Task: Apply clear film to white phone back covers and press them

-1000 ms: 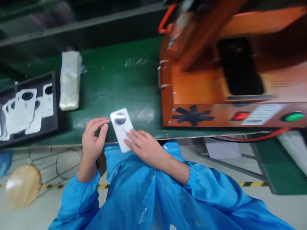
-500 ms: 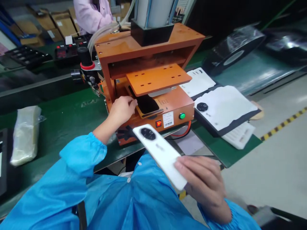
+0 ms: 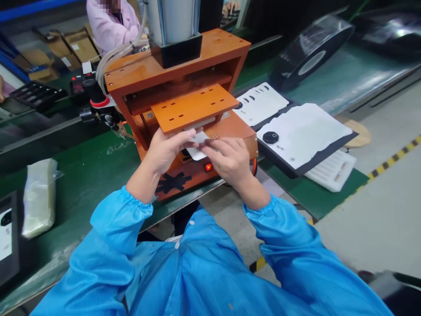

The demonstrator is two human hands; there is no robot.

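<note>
Both my hands are at the front opening of the orange press, just below its raised plate. Between them is a white phone back cover, mostly hidden by fingers and plate. My left hand is closed on its left side, with the thumb on top. My right hand comes from the right, its fingers pinching the cover's near right part. The black bed under the plate is largely covered by my hands.
To the right, black trays carry white phone back covers. A large black reel stands behind them. A bagged stack and another tray lie at left. A co-worker's pink sleeve shows beyond the press.
My right hand has brought the white phone back cover up and forward from before my body to under the press plate. My left hand now holds it too. The view has shifted slightly.
</note>
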